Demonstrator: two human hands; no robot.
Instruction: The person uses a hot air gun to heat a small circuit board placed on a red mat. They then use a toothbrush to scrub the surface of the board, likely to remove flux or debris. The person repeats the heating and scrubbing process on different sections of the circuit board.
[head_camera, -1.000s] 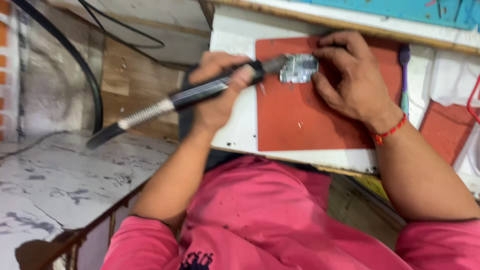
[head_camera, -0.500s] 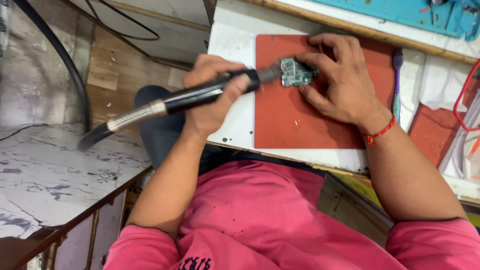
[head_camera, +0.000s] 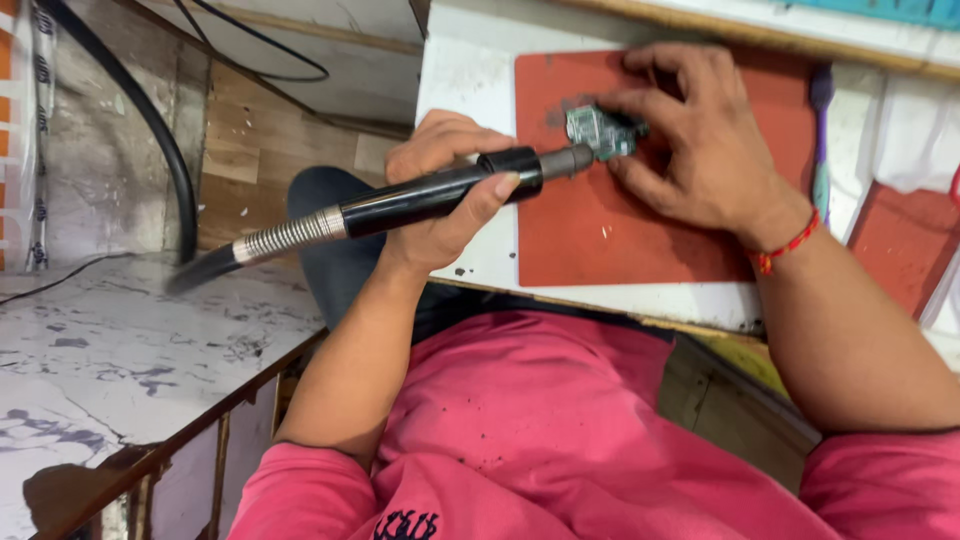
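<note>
1. On the red mat (head_camera: 640, 230), a small green circuit board (head_camera: 597, 130) is pinned flat by the right hand (head_camera: 700, 150), fingers pressed together on it, so it cannot slide.
2. The black handheld tool (head_camera: 440, 195) is clamped in the left hand (head_camera: 445, 190), its tip laid against the board's edge for control.

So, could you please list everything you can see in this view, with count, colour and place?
handheld tool: one, black with a silver coiled neck, held in the left hand, tip at the circuit board
circuit board: one, small, green, on the red mat under the right fingers
red mat: one, on the white bench
white bench: one, ahead
marbled counter: one, white and grey, left side
black cable: one, along the left wall
red thread bracelet: one, right wrist
pink shirt: one, foreground
left hand: grip around the tool
right hand: pressing the board
</note>
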